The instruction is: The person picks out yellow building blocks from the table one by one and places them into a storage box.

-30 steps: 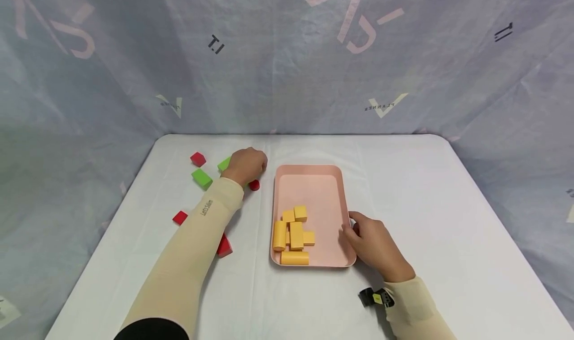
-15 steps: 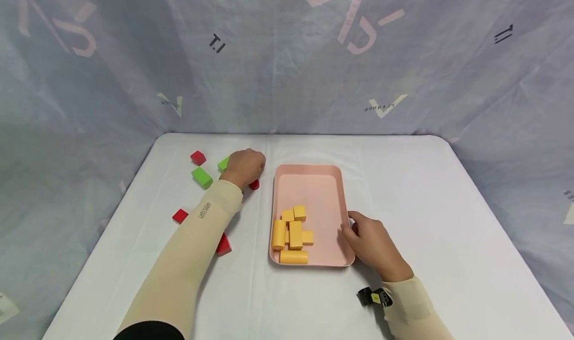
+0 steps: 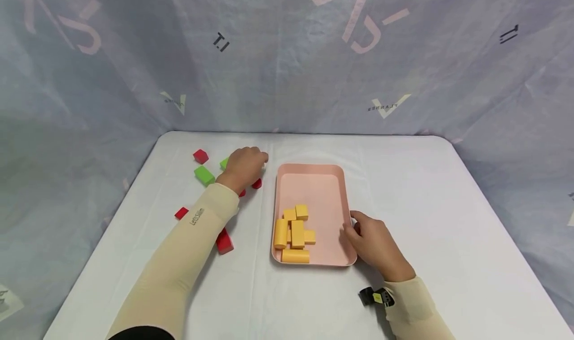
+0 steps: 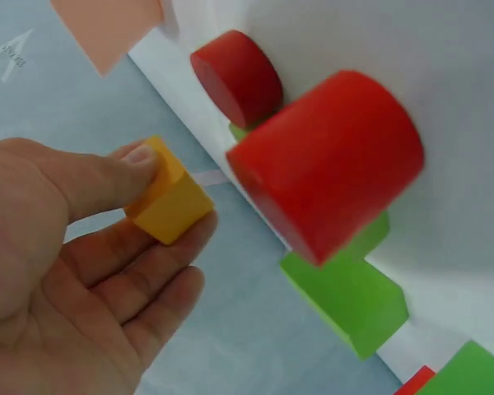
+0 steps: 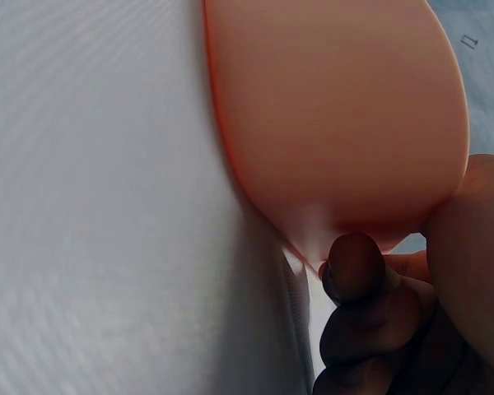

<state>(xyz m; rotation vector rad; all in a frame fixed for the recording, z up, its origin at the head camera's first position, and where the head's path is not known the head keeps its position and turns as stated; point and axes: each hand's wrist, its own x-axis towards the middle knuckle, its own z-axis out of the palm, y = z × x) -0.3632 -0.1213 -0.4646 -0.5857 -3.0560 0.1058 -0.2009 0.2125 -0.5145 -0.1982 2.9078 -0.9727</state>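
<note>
My left hand pinches a small yellow block between thumb and fingertips, plain in the left wrist view and hidden behind the hand in the head view. Close by stand a red cylinder, a shorter red round block and a green block. My right hand grips the right rim of a pink tray, thumb over the edge. In the tray's lower left part lie several yellow blocks, among them an upright-lying cylinder and a rectangular block.
Left of the tray, a red block and a green block lie toward the back. Nearer are a small red block and a larger red block, partly under the left sleeve. A grey cloth backdrop rises behind the table.
My left hand has lifted slightly and turned, uncovering more of a red piece below it. The right hand keeps its hold on the tray, and the tray's contents look the same.
</note>
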